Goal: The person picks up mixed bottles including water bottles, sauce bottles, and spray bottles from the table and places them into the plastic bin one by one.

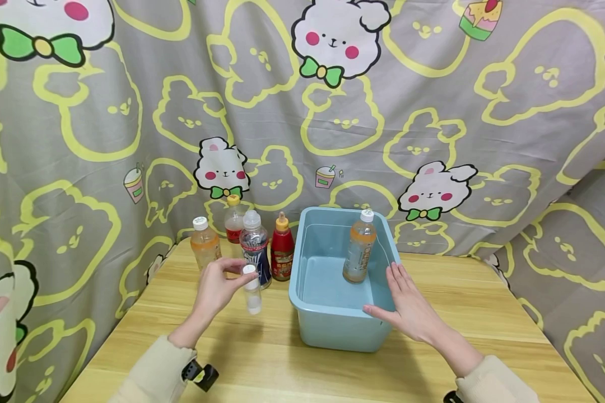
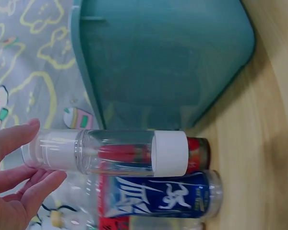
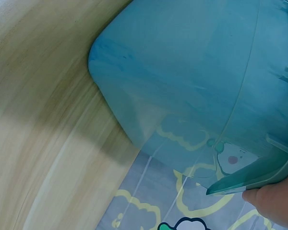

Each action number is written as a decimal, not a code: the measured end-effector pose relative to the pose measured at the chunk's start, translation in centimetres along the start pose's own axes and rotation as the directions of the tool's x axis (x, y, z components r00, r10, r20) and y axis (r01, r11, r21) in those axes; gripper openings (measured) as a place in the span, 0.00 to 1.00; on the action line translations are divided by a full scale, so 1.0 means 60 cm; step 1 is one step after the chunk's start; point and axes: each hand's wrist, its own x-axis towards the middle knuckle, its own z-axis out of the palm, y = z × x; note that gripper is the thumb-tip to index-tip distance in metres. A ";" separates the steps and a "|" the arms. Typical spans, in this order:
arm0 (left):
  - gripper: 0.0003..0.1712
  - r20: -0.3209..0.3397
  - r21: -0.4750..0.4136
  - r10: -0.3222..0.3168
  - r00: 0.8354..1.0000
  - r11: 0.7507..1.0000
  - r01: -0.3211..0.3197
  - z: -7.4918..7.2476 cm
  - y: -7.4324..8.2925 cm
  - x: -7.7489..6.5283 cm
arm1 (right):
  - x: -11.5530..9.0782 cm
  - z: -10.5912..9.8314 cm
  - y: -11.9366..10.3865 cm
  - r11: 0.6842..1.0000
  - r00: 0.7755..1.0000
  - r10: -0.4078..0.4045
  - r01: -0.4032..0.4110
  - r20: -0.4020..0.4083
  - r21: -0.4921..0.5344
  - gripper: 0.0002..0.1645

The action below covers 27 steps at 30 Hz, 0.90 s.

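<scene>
One bottle (image 1: 360,254) in tub (image 1: 338,330), centre right; left hand (image 1: 215,288) pinches vial (image 1: 253,296), lower centre; right hand (image 1: 408,305), fingers (image 1: 399,277) wide, on rim (image 1: 327,309); four bottles (image 1: 282,254) on worktop (image 1: 484,302), centre left: apparently early stage.

1. No word can be read with certainty.
2. On the blue-labelled bottle (image 2: 158,195), left of the bin (image 1: 327,309), large stylised white characters and a white figure are printed.
3. On the red bottle (image 1: 282,254), just left of the bin, and the orange-banded bottle (image 1: 359,252) inside it, markings are too small to be read.
</scene>
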 end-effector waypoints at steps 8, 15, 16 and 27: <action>0.19 0.034 0.016 0.055 0.998 0.998 -0.056 -0.007 0.041 0.013 | 0.002 0.001 0.000 1.000 1.000 -0.007 0.007 -0.005 -0.011 0.59; 0.18 0.051 0.002 0.091 0.995 0.996 -0.092 -0.012 0.077 0.028 | 0.001 0.000 0.000 1.000 1.000 -0.007 0.007 -0.006 -0.004 0.59; 0.18 0.054 -0.002 0.102 0.993 0.995 -0.102 -0.013 0.083 0.031 | 0.001 0.000 0.000 1.000 1.000 -0.006 0.006 -0.007 -0.004 0.59; 0.17 0.074 -0.005 0.183 0.980 0.983 -0.183 -0.016 0.135 0.058 | 0.000 0.000 0.000 1.000 1.000 -0.002 0.002 -0.004 -0.003 0.59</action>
